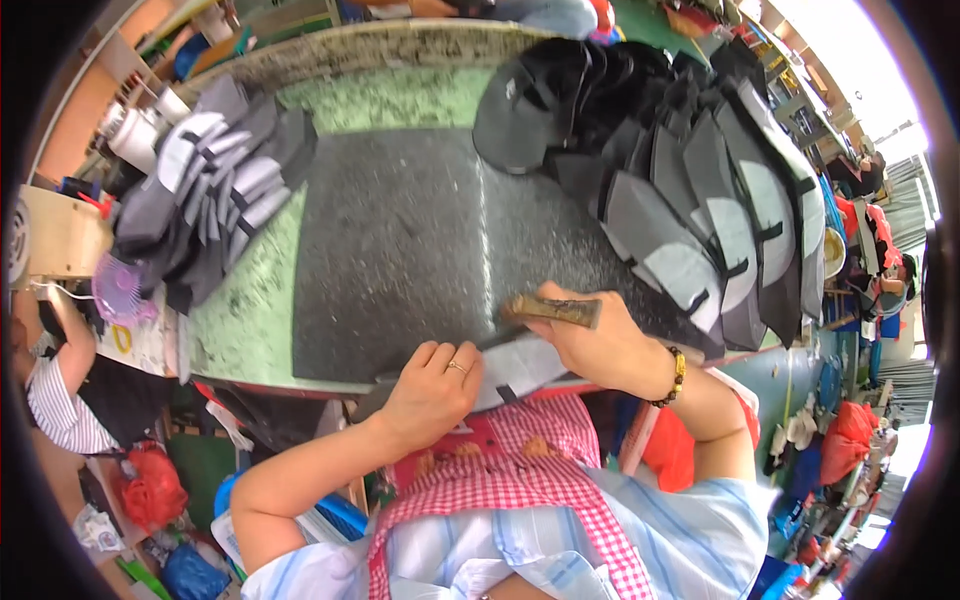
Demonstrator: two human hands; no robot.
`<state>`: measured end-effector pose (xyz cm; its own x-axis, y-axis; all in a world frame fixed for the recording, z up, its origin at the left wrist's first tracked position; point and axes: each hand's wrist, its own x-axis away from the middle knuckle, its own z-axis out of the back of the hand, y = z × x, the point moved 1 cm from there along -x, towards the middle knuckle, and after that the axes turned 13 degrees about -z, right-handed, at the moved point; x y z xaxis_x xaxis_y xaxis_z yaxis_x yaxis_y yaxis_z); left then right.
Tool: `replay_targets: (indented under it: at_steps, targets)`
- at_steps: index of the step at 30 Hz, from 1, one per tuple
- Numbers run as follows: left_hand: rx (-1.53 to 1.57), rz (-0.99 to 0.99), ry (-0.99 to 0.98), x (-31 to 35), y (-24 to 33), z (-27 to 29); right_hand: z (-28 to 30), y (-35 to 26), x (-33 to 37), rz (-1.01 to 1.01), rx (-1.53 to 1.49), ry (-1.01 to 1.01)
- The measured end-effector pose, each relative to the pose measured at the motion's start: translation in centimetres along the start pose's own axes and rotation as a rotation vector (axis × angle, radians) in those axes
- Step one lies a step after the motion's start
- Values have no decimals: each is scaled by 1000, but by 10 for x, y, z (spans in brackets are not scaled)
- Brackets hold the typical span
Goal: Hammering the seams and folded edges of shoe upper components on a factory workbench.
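Over matting (395,240) (black), right hand (612,345) grips brush (572,312)

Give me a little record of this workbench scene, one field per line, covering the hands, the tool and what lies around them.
Left hand: on the left part of a grey piece; ring on one finger
Right hand: gripping a worn, brush-like tool
Work surface: dark mat on a green table
Left side: pile of grey pieces; purple fan
Right side: larger pile of grey and black pieces
Unclear: what the pieces are
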<state>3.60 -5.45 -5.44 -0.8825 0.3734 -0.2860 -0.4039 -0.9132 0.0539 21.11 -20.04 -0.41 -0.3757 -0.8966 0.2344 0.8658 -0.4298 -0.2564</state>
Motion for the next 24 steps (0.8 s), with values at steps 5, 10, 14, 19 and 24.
replay_targets:
  at_steps: [5, 10, 14, 19, 24]
  targets:
    - [297, 94, 134, 12, -16, -3, -3, -18, -5, 119, 16, 34]
    - [224, -37, 152, 19, -17, -7, -6, -27, -1, 134, -184, 63]
    - [310, -21, 173, 11, -15, -16, -7, -18, -5, 170, -171, 205]
    - [460, 271, 74, -31, -15, -21, 6, 4, 21, -38, 94, 27]
    - [607, 203, -30, -4, -42, -4, 5, 3, 10, -150, 9, 100]
